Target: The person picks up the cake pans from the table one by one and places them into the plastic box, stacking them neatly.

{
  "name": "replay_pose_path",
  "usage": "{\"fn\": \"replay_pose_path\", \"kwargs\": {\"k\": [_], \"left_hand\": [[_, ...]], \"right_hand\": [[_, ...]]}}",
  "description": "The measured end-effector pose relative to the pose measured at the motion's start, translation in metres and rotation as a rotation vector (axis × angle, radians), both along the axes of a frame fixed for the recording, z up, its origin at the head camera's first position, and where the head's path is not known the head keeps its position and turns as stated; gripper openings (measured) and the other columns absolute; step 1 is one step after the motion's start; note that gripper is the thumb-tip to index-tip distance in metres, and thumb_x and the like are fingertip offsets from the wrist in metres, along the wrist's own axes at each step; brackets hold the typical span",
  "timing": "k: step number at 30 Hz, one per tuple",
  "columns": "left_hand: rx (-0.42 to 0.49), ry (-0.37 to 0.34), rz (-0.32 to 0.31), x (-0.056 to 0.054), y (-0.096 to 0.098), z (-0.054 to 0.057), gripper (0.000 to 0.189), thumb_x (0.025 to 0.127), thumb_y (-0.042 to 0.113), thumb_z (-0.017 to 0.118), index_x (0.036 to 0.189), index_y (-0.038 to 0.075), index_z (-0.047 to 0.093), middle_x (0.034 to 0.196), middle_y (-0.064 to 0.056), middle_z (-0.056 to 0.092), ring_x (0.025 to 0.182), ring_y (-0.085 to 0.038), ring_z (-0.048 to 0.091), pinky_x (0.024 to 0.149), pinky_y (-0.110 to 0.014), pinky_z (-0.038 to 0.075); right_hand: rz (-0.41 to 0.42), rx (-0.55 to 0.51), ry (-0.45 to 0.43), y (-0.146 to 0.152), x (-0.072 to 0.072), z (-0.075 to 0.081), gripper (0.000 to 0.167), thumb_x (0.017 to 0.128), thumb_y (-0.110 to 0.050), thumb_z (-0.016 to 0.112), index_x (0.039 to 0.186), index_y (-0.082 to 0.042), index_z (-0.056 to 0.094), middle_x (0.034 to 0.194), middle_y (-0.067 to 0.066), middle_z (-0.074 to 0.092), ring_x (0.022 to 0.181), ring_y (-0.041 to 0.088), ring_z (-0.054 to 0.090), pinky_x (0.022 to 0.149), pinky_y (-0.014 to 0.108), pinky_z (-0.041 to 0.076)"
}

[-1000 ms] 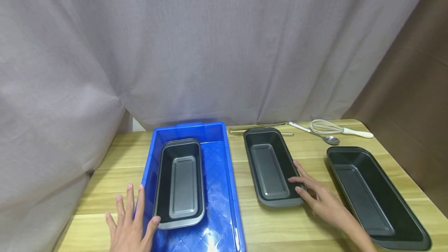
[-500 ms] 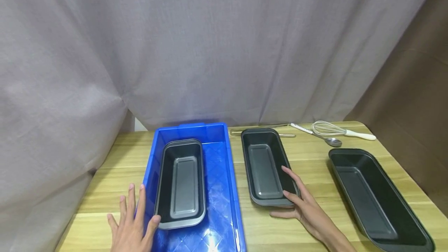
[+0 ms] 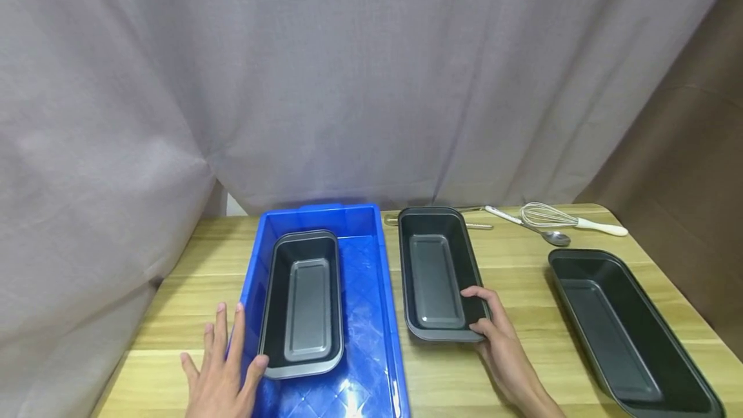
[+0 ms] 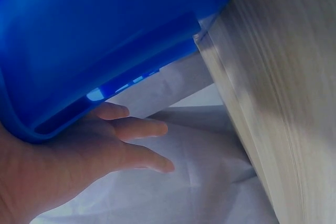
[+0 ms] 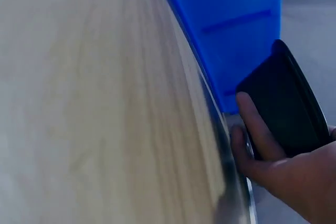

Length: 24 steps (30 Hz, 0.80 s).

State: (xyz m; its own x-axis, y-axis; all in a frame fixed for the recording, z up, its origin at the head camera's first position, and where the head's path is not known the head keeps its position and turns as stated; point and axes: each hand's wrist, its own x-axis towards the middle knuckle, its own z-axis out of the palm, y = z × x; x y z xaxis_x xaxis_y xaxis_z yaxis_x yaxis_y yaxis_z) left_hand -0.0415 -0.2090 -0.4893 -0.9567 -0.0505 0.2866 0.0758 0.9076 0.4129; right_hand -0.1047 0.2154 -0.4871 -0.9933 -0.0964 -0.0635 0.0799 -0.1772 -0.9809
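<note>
In the head view a dark loaf pan [image 3: 436, 281] is gripped at its near right corner by my right hand [image 3: 504, 347], thumb and a finger over the rim. From the right wrist view, other fingers of the right hand [image 5: 294, 174] lie under and along the dark pan [image 5: 286, 106], which looks raised off the table. My left hand [image 3: 223, 373] rests with spread fingers on the left wall of the blue bin [image 3: 390, 315]. Its thumb tip is by the near corner of a second loaf pan [image 3: 309, 308] inside the bin.
A larger loaf pan [image 3: 615, 334] lies at the right on the wooden table [image 3: 174, 321]. Behind it are a whisk [image 3: 557, 217] and a spoon [image 3: 554, 237]. Metal tongs [image 3: 478, 226] lie partly hidden behind the held pan. A grey curtain [image 3: 348, 82] hangs at the back.
My right hand has shifted from the pan's right side to its near right corner, with fingers passing underneath. The pan has moved slightly left and upward. The left hand stays on the bin.
</note>
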Motion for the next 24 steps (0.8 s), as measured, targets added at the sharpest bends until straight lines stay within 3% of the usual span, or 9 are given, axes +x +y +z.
{"fn": "replay_pose_path", "kwargs": {"k": [6,13,16,24], "left_hand": [[-0.006,-0.019,0.0,0.0,0.001,0.002,0.086,0.115,0.045,0.051,0.178,0.023,-0.002,0.182,-0.026,0.009,0.148,-0.074,0.03,0.106,-0.099,0.013],[0.006,-0.002,-0.006,0.001,0.001,0.003,0.086,0.115,0.045,0.051,0.178,0.023,-0.002,0.183,-0.025,0.007,0.148,-0.076,0.028,0.106,-0.099,0.013],[0.006,-0.012,-0.005,0.001,0.0,0.003,0.086,0.115,0.046,0.051,0.178,0.023,-0.003,0.183,-0.025,0.006,0.148,-0.077,0.027,0.106,-0.099,0.012],[0.015,0.003,-0.014,0.002,0.0,0.003,0.085,0.115,0.046,0.05,0.178,0.023,-0.002,0.183,-0.024,0.006,0.149,-0.077,0.027,0.106,-0.099,0.011]], "right_hand": [[-0.05,0.12,-0.04,-0.009,0.005,0.015,0.035,0.098,0.011,0.035,0.13,0.006,0.049,0.164,0.023,0.027,0.12,0.015,0.06,0.089,0.025,0.058],[-0.065,0.209,-0.038,-0.013,0.007,0.027,0.023,0.098,0.011,0.04,0.119,0.005,0.048,0.153,0.013,0.032,0.131,0.028,0.036,0.088,0.022,0.046],[-0.064,0.24,-0.008,-0.014,0.007,0.032,0.023,0.097,0.012,0.04,0.117,0.005,0.048,0.146,0.012,0.036,0.128,0.029,0.037,0.088,0.022,0.046],[-0.048,0.34,0.022,-0.015,0.009,0.047,0.028,0.098,0.01,0.044,0.123,0.002,0.051,0.149,0.015,0.039,0.132,0.029,0.033,0.086,0.022,0.039]]}}
